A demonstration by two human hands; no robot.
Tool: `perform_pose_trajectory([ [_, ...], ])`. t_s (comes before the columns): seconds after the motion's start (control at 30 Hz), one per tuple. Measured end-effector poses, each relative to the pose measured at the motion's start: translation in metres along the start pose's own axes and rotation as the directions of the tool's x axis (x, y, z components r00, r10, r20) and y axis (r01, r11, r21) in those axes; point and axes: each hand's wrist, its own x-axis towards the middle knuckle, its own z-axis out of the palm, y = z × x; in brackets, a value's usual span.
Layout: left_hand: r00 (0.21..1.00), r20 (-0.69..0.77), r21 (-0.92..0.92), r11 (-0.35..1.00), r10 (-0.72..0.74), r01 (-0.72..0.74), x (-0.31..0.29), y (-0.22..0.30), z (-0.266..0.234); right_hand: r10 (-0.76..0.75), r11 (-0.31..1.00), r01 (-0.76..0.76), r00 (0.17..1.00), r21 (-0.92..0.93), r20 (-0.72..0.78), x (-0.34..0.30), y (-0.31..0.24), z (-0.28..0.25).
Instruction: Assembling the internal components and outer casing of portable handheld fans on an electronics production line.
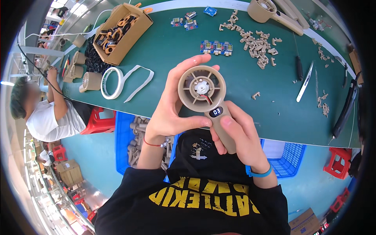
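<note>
Between my two hands is a beige handheld fan, held over the table's near edge. Its round head shows a white motor hub with red and dark wires behind a spoked frame, and a small display is lit on the neck. My left hand curls round the left side of the fan head, thumb at the neck. Wrapped about the handle is my right hand, its thumb lying on the front just below the display. Beyond the fan lie several blue circuit boards in a row.
Small beige plastic parts are heaped at the back right. Tweezers, a screwdriver and a black soldering-iron-like tool lie right. At left are a tape roll and a cardboard box. Blue bins stand below; a co-worker sits left.
</note>
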Motion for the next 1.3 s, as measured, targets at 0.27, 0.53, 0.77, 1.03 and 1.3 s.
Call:
perform_pose_trajectory([
  [0.27,0.999,0.051,0.017,1.0,0.017,-0.018,0.002,-0.001,-0.004,-0.022,1.0,0.022,1.0,-0.005,-0.003,0.002,0.003,0.0],
  [0.53,0.992,-0.112,-0.161,0.984,0.055,-0.073,-0.002,0.006,-0.003,-0.067,0.997,0.067,0.997,-0.032,-0.026,0.0,0.004,0.003],
  [0.77,0.971,0.203,-0.284,0.957,0.127,-0.066,-0.055,0.041,-0.042,-0.061,0.996,0.062,0.998,-0.064,0.01,-0.002,0.0,0.004],
  [1.03,0.986,-0.165,0.44,0.897,0.031,0.046,-0.046,0.062,0.008,0.009,0.999,-0.006,0.995,-0.033,0.098,-0.006,0.002,0.006],
  [1.3,0.987,-0.104,0.484,0.873,0.122,-0.057,-0.041,0.028,0.029,0.033,0.98,-0.052,0.994,0.194,0.103,-0.013,0.012,0.021],
])
